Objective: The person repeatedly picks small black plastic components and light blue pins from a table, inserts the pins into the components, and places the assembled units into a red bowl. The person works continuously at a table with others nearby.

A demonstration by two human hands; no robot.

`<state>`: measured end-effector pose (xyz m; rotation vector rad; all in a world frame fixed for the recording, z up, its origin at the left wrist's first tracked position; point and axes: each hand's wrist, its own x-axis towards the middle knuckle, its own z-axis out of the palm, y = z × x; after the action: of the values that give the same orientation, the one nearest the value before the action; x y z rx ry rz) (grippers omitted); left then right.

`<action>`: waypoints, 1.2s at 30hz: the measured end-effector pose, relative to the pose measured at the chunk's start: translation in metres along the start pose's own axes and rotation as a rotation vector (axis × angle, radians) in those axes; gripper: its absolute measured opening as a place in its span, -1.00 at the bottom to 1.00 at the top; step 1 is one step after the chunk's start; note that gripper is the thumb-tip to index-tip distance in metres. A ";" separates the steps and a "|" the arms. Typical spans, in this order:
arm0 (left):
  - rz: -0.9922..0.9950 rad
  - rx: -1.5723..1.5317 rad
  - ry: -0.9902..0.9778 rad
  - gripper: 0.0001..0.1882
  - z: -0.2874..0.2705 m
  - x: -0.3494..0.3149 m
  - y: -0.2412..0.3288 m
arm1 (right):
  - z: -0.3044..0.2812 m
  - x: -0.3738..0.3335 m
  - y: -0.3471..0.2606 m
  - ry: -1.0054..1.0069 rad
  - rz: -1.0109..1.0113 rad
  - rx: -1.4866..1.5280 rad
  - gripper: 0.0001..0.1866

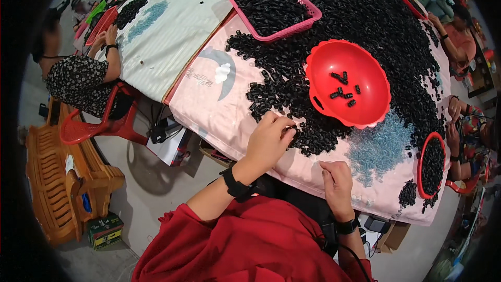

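Observation:
My left hand [270,138] is at the near edge of a large spread of small black plastic pieces [276,91]. Its thumb and fingertips pinch together around what looks like one small black piece [293,127]. My right hand [337,184] rests over the pink cloth, fingers curled in and thumb against them; whatever it may hold is hidden. Beside it lies a heap of small clear bluish pieces [380,146]. Beyond my hands a red scalloped bowl [334,62] sits on the black pieces, with several short black assembled parts [342,94] inside.
A pink basket [282,34] full of black pieces stands at the back. A red oval tray [420,172] of black parts is at the right. People [83,75] sit at the left and right. A red chair [107,120] and wooden bench [57,172] stand left.

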<state>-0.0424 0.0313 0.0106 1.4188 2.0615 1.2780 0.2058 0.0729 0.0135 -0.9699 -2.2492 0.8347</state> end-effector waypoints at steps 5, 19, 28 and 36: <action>-0.227 -0.354 -0.070 -0.86 -0.016 -0.004 0.011 | -0.003 0.001 0.001 -0.041 0.025 0.035 -0.76; -0.455 -0.580 -0.157 -0.82 -0.027 -0.024 -0.003 | 0.034 0.054 -0.050 -0.221 -0.322 -0.404 -0.46; -0.317 -0.366 -0.183 -0.76 -0.025 -0.030 -0.004 | 0.023 0.050 -0.046 -0.210 -0.306 -0.554 -0.48; -0.184 -0.180 -0.162 -0.72 -0.022 -0.029 0.001 | 0.010 0.036 -0.045 -0.224 -0.287 -0.388 -0.46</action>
<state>-0.0437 -0.0049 0.0175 1.1825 1.8710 1.1981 0.1582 0.0726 0.0474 -0.7117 -2.7281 0.4041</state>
